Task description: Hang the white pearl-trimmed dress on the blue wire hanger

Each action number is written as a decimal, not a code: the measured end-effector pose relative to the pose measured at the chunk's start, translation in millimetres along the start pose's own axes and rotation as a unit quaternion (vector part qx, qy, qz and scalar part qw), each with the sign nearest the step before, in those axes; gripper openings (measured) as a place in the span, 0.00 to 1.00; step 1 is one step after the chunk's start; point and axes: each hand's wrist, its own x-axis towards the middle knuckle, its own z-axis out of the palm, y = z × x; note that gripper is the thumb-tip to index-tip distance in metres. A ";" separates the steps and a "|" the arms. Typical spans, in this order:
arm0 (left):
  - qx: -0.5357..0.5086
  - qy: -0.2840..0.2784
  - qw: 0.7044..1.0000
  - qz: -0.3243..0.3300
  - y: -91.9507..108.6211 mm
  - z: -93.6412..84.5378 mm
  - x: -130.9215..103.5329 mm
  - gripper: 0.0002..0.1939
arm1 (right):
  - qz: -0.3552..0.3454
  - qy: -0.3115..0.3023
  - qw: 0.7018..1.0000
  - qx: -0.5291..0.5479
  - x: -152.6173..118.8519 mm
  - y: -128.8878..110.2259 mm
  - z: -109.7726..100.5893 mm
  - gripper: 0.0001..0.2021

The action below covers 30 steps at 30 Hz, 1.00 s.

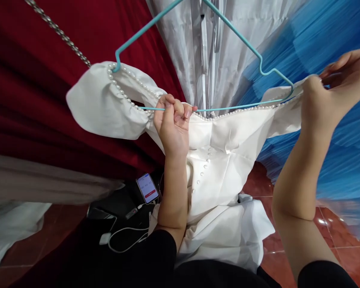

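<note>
A white dress (237, 132) with a pearl-beaded neckline and a row of small buttons down its front hangs on a light-blue hanger (243, 40). My left hand (173, 124) is closed at the neckline, its fingers curled over the pearl edge and the hanger's lower bar. At the far right, my right hand (336, 86) pinches the fabric of the dress's sleeve near the hanger's end; its fingertips are partly hidden. The other sleeve (102, 108), puffed, droops at the left below the hanger's tip.
Dark red fabric (123, 32) hangs behind on the left, blue tulle (345, 160) on the right, and white curtains (180, 44) between. Low at left, a phone (147, 189) and a white cable (123, 250) lie on something black. Red tiles (339, 228) cover the floor.
</note>
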 end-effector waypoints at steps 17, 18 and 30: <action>0.085 0.022 0.996 0.004 -1.5 1.1 -3.5 0.05 | -0.050 -0.220 0.972 0.069 -60.0 -111.9 36.2 0.04; 0.090 0.025 0.996 0.005 -2.4 1.4 -3.5 0.05 | -0.026 -0.264 0.961 0.084 -72.9 -112.3 36.8 0.02; 0.050 -0.002 0.999 0.009 -9.8 1.2 -8.2 0.05 | 0.389 -0.158 0.810 0.410 -105.1 -69.3 117.8 0.15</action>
